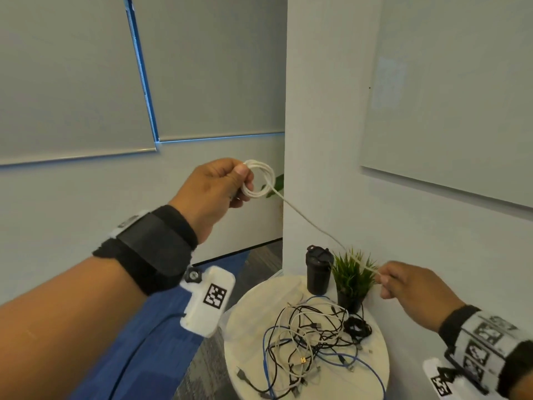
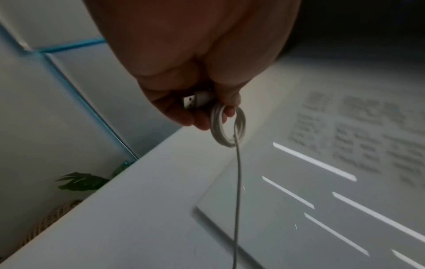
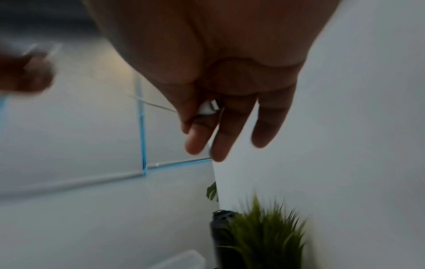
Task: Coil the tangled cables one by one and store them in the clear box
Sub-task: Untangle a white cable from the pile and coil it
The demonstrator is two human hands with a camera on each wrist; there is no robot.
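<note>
My left hand (image 1: pixel 227 180) is raised in front of the wall and pinches a small coil of white cable (image 1: pixel 259 179) with several loops. In the left wrist view the coil (image 2: pixel 227 127) hangs from my fingers beside its USB plug (image 2: pixel 195 99). The cable's free length (image 1: pixel 311 223) runs down and right to my right hand (image 1: pixel 403 281), which pinches its far end above the plant. In the right wrist view the white end plug (image 3: pixel 208 107) sits between thumb and forefinger. A tangled heap of black, white and blue cables (image 1: pixel 311 339) lies on the round white table (image 1: pixel 245 321).
A black lidded cup (image 1: pixel 318 269) and a potted green plant (image 1: pixel 353 278) stand at the table's back against the wall. A corner of a clear plastic box (image 3: pixel 181 260) shows at the bottom of the right wrist view. A whiteboard (image 1: pixel 450 96) hangs on the right wall.
</note>
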